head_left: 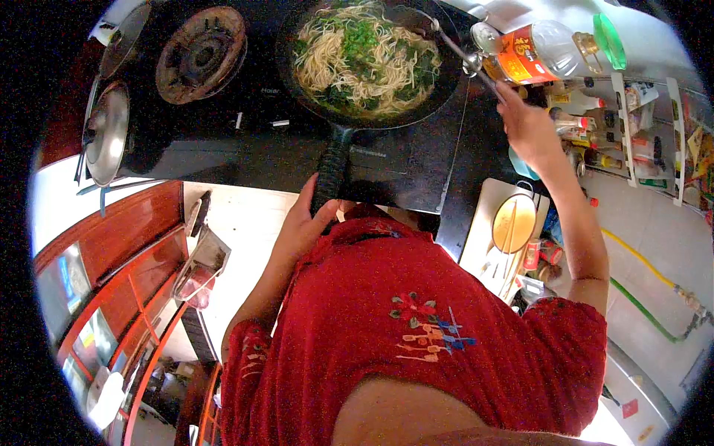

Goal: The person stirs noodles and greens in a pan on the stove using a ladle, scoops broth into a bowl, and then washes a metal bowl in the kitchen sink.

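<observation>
A dark wok (446, 97) sits on the right side of the black stove, full of pale noodles (320, 63) with dark greens and a heap of chopped green onion (361, 37) on top. My left hand (306, 219) is closed around the wok's black ridged handle (335, 160). At the wok's right rim, my right hand (526, 123) grips the long handle of a metal cooking utensil (465, 56). The utensil slants up and left over the rim into the wok; I cannot make out the shape of its head.
An unlit burner (201, 56) lies left of the wok, and a metal lid (109, 134) leans at the stove's left edge. A large oil bottle (535, 52) and a rack of bottles (587, 126) stand at right. Chopsticks rest by a yellow-topped round container (513, 221) near my right arm.
</observation>
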The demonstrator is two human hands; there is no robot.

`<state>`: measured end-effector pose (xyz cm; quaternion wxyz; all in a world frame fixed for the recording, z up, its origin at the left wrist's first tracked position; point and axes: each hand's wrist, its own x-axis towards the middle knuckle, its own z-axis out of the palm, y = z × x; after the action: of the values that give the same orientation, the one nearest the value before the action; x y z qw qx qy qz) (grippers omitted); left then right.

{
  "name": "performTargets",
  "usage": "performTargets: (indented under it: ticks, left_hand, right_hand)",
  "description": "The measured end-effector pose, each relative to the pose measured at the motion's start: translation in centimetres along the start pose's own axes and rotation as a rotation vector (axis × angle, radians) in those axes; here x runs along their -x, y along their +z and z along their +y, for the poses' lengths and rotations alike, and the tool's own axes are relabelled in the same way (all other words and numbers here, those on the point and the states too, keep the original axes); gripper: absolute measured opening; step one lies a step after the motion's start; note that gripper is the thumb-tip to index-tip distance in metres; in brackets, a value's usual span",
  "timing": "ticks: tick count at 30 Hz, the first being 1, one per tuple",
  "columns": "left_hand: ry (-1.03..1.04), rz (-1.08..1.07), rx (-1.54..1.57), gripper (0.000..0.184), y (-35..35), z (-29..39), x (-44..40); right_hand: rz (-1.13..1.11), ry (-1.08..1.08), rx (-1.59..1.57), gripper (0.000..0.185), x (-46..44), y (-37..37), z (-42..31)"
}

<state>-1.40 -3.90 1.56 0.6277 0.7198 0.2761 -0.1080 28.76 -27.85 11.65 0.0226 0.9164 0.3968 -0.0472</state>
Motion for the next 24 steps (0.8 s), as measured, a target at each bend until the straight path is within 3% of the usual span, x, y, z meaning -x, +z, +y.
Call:
performTargets:
  ticks: [3,6,9,16,23,24]
  left_hand:
    - [-0.075,-0.009,-0.046,0.077,-0.3,2.6,0.5]
    - [-0.090,-0.025,-0.003,0.078,-0.2,2.5,0.4]
    - [-0.081,0.011,-0.102,0.077,0.0,3.2,0.4]
    - [-0.086,0.004,-0.101,0.076,-0.1,3.2,0.4]
    - [-0.044,0.005,-0.077,0.076,-0.1,2.9,0.3]
    - [-0.044,0.001,-0.056,0.076,-0.1,2.9,0.4]
  right_hand:
    - [-0.231,0.267,-0.704,0.038,2.6,0.9,-1.6]
    - [-0.502,0.422,-1.093,0.039,3.2,-0.2,-2.9]
    - [-0.552,0.506,-1.335,0.037,2.9,-0.5,-3.8]
    - [-0.510,0.479,-1.357,0.034,2.3,-1.8,-2.9]
    - [-0.217,0.235,-0.906,0.034,0.4,-3.2,-2.1]
    - [-0.180,0.284,-0.885,0.034,0.1,-3.6,-2.4]
